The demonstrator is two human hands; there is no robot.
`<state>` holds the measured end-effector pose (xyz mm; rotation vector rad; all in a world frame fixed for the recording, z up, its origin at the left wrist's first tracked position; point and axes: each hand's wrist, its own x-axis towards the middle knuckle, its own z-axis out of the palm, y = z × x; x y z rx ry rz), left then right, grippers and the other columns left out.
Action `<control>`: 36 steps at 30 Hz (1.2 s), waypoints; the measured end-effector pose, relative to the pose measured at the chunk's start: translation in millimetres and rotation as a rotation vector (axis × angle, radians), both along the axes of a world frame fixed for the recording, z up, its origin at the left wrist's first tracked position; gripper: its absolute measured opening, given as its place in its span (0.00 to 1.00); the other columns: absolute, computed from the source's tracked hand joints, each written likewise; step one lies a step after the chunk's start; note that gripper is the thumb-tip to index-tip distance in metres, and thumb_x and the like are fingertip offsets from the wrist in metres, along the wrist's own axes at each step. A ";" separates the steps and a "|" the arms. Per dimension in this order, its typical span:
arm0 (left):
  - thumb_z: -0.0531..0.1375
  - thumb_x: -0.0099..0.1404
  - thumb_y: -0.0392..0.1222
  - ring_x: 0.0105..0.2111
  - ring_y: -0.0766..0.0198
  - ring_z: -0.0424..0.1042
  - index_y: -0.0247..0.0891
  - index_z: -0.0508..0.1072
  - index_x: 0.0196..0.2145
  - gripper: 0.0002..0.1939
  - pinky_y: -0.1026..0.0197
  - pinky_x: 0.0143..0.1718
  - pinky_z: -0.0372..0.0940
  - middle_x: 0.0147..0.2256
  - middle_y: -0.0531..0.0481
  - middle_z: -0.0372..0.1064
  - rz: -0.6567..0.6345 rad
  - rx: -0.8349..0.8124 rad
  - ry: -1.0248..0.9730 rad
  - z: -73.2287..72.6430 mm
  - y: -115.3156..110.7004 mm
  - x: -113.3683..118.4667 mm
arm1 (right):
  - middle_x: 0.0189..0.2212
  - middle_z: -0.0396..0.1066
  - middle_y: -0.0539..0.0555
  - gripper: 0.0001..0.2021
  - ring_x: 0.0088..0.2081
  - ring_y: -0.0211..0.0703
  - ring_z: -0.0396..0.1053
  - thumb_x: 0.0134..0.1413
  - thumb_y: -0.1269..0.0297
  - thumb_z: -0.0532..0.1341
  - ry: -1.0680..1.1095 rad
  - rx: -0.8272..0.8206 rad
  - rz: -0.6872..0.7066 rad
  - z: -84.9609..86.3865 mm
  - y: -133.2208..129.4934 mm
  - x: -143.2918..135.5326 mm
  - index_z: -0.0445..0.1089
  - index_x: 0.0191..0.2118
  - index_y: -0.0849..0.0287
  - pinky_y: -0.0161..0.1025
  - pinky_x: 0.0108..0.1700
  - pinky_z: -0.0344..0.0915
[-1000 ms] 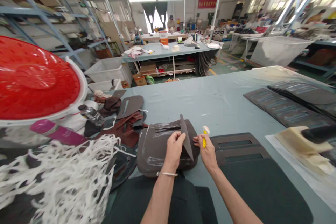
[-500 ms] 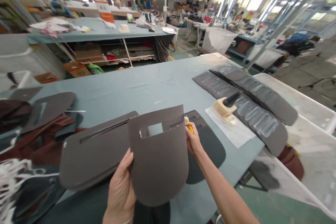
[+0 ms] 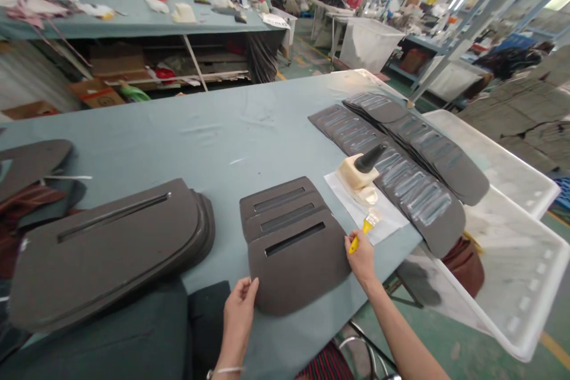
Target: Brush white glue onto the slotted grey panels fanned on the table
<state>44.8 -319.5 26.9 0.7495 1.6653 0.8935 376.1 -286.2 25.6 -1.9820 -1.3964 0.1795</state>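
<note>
A dark brown panel [image 3: 297,267] with a rounded lower end and a narrow slot lies in front of me, overlapping two similar slotted panels [image 3: 281,193] set back in steps. The fingers of my left hand [image 3: 239,314] pinch its lower left edge. My right hand [image 3: 361,261] is closed round a paintbrush [image 3: 364,231] with a yellow handle and pale bristles, and its fingers are at the panel's right edge. Behind the brush, a cream container [image 3: 355,177] with a black nozzle rests on a white sheet [image 3: 386,219].
On the left lies a stack of slotted panels [image 3: 111,249]. Overlapping panels with shiny wet-looking patches [image 3: 423,199] cover the table's right side. White plastic bins [image 3: 521,285] stand beyond that edge. Another worktable [image 3: 146,27] is across the aisle.
The panel between my hands has been lowered from upright onto the overlapping ones. My right hand still has the brush, now lower and pointing up and right. The view has tilted down.
</note>
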 end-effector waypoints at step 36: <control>0.57 0.57 0.50 0.32 0.60 0.74 0.42 0.64 0.36 0.12 0.62 0.36 0.61 0.29 0.51 0.75 -0.068 -0.075 0.595 -8.3 8.0 18.5 | 0.30 0.66 0.54 0.08 0.29 0.43 0.63 0.53 0.61 0.53 -0.223 -0.073 -0.007 -34.4 16.8 15.3 0.62 0.37 0.59 0.36 0.32 0.54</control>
